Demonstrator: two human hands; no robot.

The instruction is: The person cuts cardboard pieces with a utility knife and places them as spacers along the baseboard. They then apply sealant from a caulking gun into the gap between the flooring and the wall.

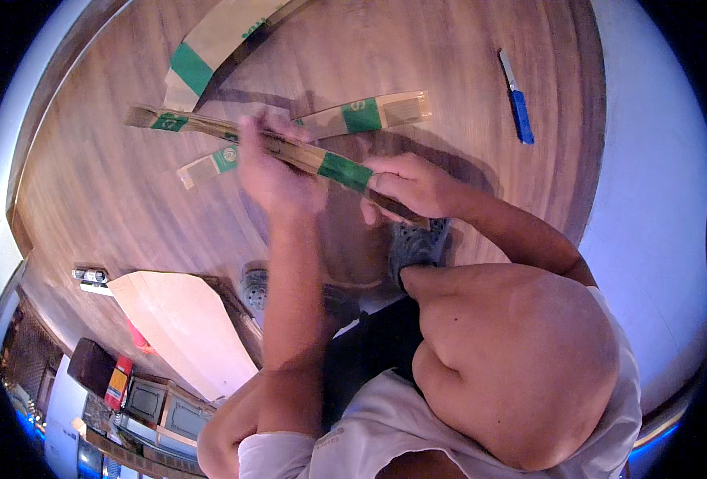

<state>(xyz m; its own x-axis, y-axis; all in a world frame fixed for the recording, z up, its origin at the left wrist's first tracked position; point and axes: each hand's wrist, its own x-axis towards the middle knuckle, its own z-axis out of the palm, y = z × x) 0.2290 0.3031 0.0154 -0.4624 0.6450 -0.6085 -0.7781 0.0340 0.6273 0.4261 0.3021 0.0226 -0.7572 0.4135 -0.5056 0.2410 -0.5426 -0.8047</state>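
Holding a layered corrugated-cardboard strip [304, 156] between two bare hands, off the wood-look floor [513, 191]. Strip slants across the view, upper left to lower right; far left end free.

Left hand [277, 176]: closed about the strip left of its middle, fingers on the far side, palm side nearer the wearer. Blurred; exact finger placement cannot be told.

Right hand [409, 185]: clamped on the strip near its lower right end, thumb side above, fingers curling below.

Surroundings: a flat cardboard strip [332, 126] lies on the floor beyond, crossing behind the held one, its middle hidden. Larger cardboard piece [229, 44] at the upper edge. Blue-handled knife [519, 112] to the right, well apart from both hands. Grey clog [419, 242] just below the right hand.

Handling (judged): light; fairly stiff along its length owing to the layers, but likely to crease if bent hard at one spot. Brown faces probably grip well; the green band [345, 172], if tape, may be slicker. Layers could splay at the free end. Best hold: both hands well apart, thumbs pressing the layers flat, clear of the raw cut edges.
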